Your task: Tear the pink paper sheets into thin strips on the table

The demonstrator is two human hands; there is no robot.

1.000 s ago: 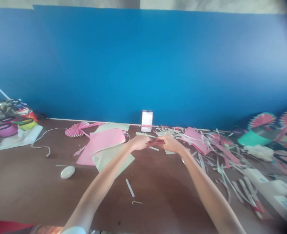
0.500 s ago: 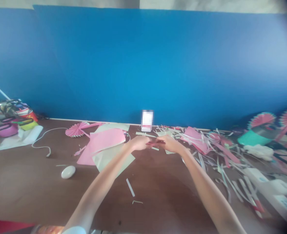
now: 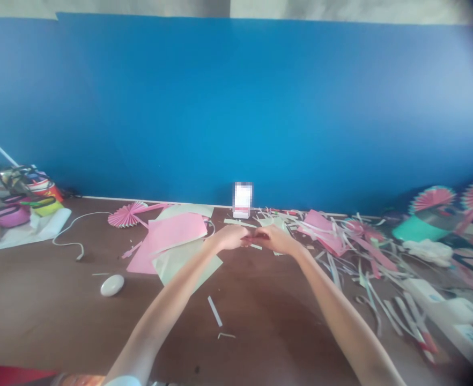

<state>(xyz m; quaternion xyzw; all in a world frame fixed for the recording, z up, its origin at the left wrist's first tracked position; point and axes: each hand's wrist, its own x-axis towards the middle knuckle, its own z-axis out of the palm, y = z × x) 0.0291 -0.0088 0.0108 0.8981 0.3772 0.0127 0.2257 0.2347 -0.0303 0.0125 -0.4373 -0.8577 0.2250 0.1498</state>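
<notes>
Near the right grip [image 3: 274, 239], strips [image 3: 334, 273], pink paper [image 3: 318, 222]

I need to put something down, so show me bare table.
Bare brown table lies front left, between the white oval object and the near edge, and between the forearms, right of the loose white strip. Crowded: the right side under tangled paper strips, and back left under pink sheets.

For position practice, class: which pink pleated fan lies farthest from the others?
The leftmost fan: it lies left of the left hand; the other fans are right of the right hand.
</notes>
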